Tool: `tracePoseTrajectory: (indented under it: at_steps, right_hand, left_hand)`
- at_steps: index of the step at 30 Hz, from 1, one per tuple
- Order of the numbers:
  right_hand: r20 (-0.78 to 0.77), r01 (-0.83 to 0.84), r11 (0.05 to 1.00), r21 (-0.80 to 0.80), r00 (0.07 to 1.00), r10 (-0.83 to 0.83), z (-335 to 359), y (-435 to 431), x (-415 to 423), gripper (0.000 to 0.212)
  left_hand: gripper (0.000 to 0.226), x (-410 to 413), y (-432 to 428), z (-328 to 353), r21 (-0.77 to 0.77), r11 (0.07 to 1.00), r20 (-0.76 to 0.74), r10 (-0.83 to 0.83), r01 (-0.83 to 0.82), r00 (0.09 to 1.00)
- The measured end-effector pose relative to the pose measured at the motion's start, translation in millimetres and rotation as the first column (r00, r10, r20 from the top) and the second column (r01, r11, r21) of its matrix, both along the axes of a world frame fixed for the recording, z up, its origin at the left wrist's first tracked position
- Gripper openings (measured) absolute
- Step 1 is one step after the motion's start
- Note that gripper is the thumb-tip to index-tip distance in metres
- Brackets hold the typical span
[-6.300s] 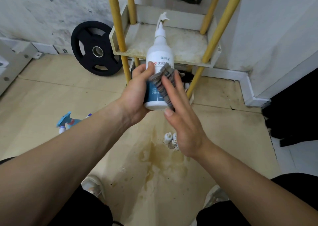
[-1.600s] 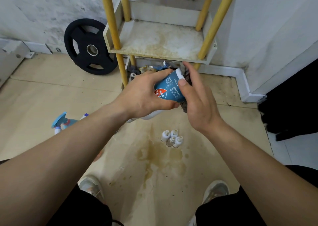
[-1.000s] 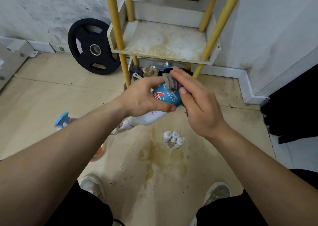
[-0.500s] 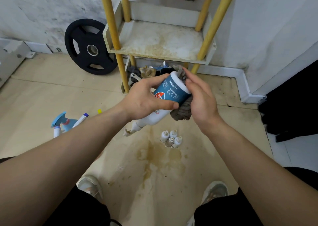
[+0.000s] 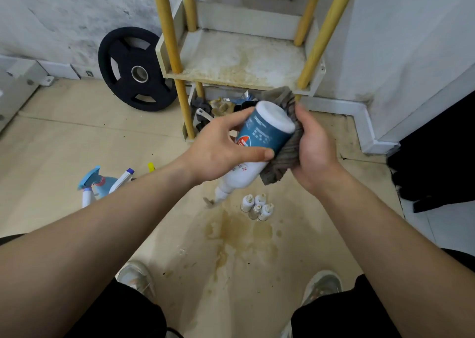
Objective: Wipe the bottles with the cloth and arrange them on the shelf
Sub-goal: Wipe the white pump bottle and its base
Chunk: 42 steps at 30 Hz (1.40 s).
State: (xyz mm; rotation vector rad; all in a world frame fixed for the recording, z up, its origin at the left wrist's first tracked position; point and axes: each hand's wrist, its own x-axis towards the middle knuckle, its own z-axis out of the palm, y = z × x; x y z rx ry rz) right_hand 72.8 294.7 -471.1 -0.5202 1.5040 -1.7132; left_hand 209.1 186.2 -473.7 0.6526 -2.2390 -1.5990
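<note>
My left hand [image 5: 221, 147] grips a white spray bottle with a blue label [image 5: 259, 137], tipped so its base faces up toward me and its nozzle points down at the floor. My right hand [image 5: 313, 147] holds a grey cloth [image 5: 285, 152] wrapped against the bottle's right side. Both hands are in front of the shelf [image 5: 239, 60], a stained white board between yellow posts with nothing on it. A blue spray bottle [image 5: 97, 181] and a white one [image 5: 120, 179] lie on the floor at the left. Several small white bottles [image 5: 257, 206] stand on the floor under my hands.
A black weight plate [image 5: 136, 70] leans on the wall left of the shelf. Clutter [image 5: 221, 106] fills the lowest shelf level. The floor has a brown stain [image 5: 239, 232]. My shoes [image 5: 138, 278] are at the bottom. A dark object [image 5: 437, 152] stands at the right.
The bottle went from upright to tipped nozzle-down. In the last half second the cloth slid further round the bottle's right side, and the base turned more toward me.
</note>
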Motion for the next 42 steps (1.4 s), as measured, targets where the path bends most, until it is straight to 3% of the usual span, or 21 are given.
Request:
tracePoseTrajectory:
  at_steps: [3,5,9,13,16,18,20,23,27,29,33,36,42]
  right_hand:
    - [0.075,-0.047,0.999,0.023,0.996,0.045,-7.9,-1.6,19.4,0.055]
    - [0.001,-0.112,0.994,0.006,0.994,0.112,-15.7,1.4,28.7,0.036]
    - [-0.001,-0.160,0.987,0.027,0.987,0.160,-29.8,1.2,35.5,0.029]
    - [0.081,-0.063,0.996,0.066,0.995,0.057,-20.2,-1.1,29.4,0.022]
    - [0.221,0.036,0.996,0.085,0.974,-0.054,-14.4,-4.7,19.9,0.031]
    - [0.301,0.036,0.994,0.100,0.951,-0.065,-10.9,-4.2,11.6,0.041]
    - [0.362,-0.015,0.995,0.098,0.932,-0.021,-8.2,-1.9,6.7,0.045]
    - [0.403,-0.068,0.991,0.115,0.915,0.016,-11.1,-1.2,3.9,0.050]
    - [0.398,-0.165,0.976,0.142,0.912,0.096,-7.8,5.2,3.7,0.042]
    - [0.343,-0.134,0.986,0.103,0.935,0.091,-10.1,6.8,1.2,0.031]
    - [0.369,-0.155,0.987,-0.041,0.916,0.159,-5.4,0.6,13.6,0.059]
    - [0.392,-0.114,0.990,-0.082,0.910,0.137,-6.2,-4.2,14.8,0.067]
    - [0.232,0.141,0.989,0.053,0.961,-0.150,-9.4,-6.4,13.2,0.058]
  left_hand:
    - [0.043,-0.8,3.3,3.5,0.342,0.931,-0.065,0.157,-0.126,0.985]
    - [0.036,-2.6,1.9,6.9,0.478,0.857,-0.044,0.242,-0.193,0.969]
    - [0.036,-3.6,-3.5,9.5,0.549,0.775,0.048,0.344,-0.312,0.938]
    - [0.027,-6.2,-1.2,8.8,0.511,0.799,0.045,0.343,-0.317,0.938]
    - [0.058,-2.0,-5.3,10.1,0.280,0.942,-0.062,0.208,-0.183,0.976]
    - [0.071,4.3,-12.6,10.6,-0.094,0.995,-0.029,0.043,-0.045,0.999]
    - [0.078,8.9,-19.3,9.0,-0.434,0.891,0.117,-0.093,0.135,0.989]
    - [0.083,11.8,-25.0,6.3,-0.590,0.775,0.245,-0.098,0.228,0.965]
    - [0.084,14.4,-29.8,11.7,-0.763,0.624,0.198,-0.020,0.167,0.980]
    - [0.085,16.5,-31.8,13.7,-0.725,0.678,0.130,-0.033,0.117,0.991]
    - [0.080,17.6,-25.5,16.8,-0.588,0.808,0.004,0.047,-0.036,0.999]
    - [0.062,12.4,-11.1,16.5,-0.383,0.913,-0.037,0.140,-0.143,0.990]
    - [0.032,0.2,7.5,12.6,0.080,0.990,0.043,0.116,-0.119,0.992]
